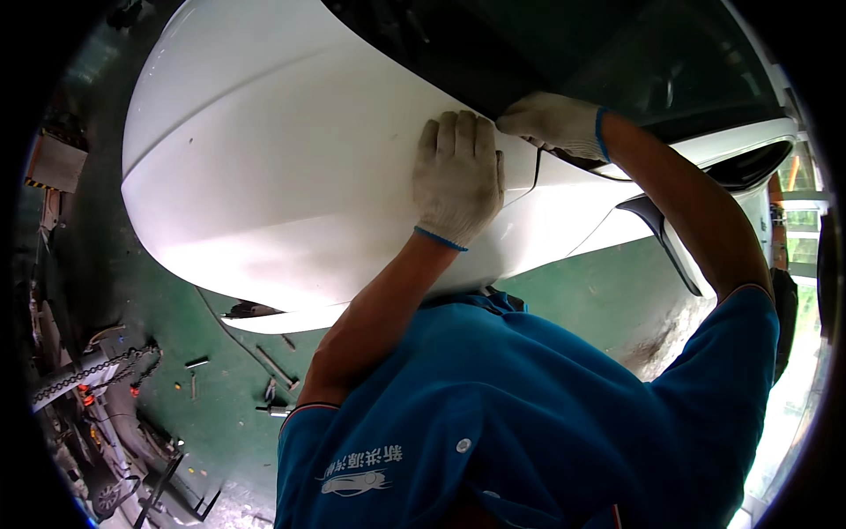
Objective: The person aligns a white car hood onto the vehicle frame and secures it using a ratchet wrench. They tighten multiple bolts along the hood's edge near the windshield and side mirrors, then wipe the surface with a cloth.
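My gloved left hand [456, 176] lies flat on the white car bonnet [264, 159], fingers stretched out just short of the dark windscreen [652, 44]. My gloved right hand [551, 125] is at the corner where bonnet and windscreen meet, its fingers bent down over the edge; their tips and anything they hold are hidden. A thin seam runs down the white body beside both hands. Both gloves are off-white knit with blue cuffs.
An open car door [683, 256] stands at right beyond a wing mirror. Long bar tools [278, 368] and small pieces lie on the green floor [582, 282]. Metal equipment with chains [92, 370] stands at lower left, a box [57, 163] at the left.
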`<state>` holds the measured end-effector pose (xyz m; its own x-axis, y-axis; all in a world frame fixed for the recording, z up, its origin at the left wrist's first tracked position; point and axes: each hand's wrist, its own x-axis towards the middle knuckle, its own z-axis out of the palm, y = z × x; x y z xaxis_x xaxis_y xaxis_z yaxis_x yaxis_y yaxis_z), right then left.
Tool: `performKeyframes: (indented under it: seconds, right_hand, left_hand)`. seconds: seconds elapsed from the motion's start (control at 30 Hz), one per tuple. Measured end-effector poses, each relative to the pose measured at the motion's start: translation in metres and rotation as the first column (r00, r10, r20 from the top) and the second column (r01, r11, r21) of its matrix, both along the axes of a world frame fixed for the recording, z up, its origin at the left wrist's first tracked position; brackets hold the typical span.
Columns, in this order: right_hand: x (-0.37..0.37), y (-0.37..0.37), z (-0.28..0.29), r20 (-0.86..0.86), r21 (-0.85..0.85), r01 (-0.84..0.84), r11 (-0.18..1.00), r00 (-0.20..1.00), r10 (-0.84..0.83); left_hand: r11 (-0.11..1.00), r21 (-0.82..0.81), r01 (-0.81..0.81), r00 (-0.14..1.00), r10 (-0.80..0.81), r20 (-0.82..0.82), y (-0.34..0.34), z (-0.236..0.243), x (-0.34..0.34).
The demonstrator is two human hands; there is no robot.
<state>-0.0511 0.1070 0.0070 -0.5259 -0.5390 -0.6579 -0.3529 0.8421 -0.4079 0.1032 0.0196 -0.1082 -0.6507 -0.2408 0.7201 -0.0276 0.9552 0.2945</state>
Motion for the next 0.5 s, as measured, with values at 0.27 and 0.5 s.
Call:
performKeyframes:
  seconds: [0.27, 0.5]
  right_hand:
    - [0.019, -0.008, -0.014, -0.451, 0.263, -0.368, 0.892, 0.771, 0.451]
    - [0.003, 0.009, -0.048, -0.554, 0.644, -0.537, 0.545, 0.165, 0.816]
  left_hand:
    - [0.994, -0.099, -0.052, 0.992, 0.04, -0.118, 0.0, -0.008, -0.004]
    - [0.995, -0.087, -0.058, 0.991, 0.046, -0.127, 0.002, -0.006, 0.0]
